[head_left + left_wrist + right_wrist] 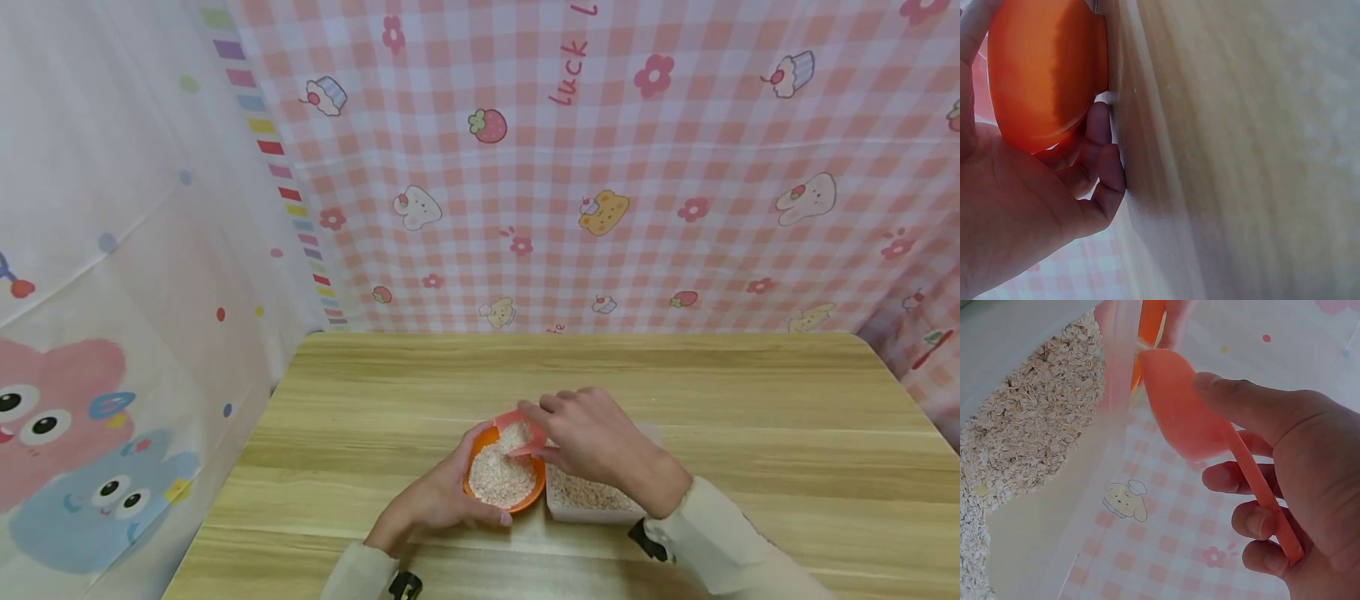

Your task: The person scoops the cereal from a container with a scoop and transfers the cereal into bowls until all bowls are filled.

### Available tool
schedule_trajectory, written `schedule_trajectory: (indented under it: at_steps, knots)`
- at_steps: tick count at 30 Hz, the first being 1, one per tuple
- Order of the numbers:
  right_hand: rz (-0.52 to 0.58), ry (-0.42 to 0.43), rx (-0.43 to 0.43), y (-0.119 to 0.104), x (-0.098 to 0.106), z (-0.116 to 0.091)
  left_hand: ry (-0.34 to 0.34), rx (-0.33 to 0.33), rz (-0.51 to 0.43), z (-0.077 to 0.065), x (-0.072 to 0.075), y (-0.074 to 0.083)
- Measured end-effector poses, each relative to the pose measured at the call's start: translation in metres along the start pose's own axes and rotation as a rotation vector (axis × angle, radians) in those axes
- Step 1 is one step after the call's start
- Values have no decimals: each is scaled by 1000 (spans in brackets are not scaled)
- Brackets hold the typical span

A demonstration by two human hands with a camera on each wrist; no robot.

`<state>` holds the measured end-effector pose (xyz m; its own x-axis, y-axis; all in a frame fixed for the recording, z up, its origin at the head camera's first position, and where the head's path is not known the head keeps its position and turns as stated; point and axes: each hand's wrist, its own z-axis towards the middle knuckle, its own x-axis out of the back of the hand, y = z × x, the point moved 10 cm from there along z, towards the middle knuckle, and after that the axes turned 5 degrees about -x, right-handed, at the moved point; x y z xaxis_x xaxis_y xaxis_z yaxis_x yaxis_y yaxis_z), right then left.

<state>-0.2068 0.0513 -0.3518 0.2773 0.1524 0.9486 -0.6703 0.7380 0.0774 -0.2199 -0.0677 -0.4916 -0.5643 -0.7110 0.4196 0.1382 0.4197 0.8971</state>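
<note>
Left hand [447, 493] grasping orange bowl [1041, 69], rolled oats [501, 481] inside, on counter [360, 458]; right hand [592, 437] gripping pink scoop [1175, 406] over bowl's far side; translucent tub [592, 516] of oats just right

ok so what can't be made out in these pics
Right wrist view: inside of the scoop, its back facing the camera.
Left wrist view: inside of the bowl, behind its orange wall; one side cut by the top edge.
Head view: much of the tub, behind the right hand.

There is one bowl [1041, 69], one scoop [1182, 406], one tub [592, 515], one table [375, 400].
</note>
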Motion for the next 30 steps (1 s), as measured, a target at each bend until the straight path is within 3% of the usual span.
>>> schedule_trajectory:
  at_steps: [30]
  knots:
    - [-130, -1, 37, -3, 0, -3, 3, -11, 14, 0, 0, 2]
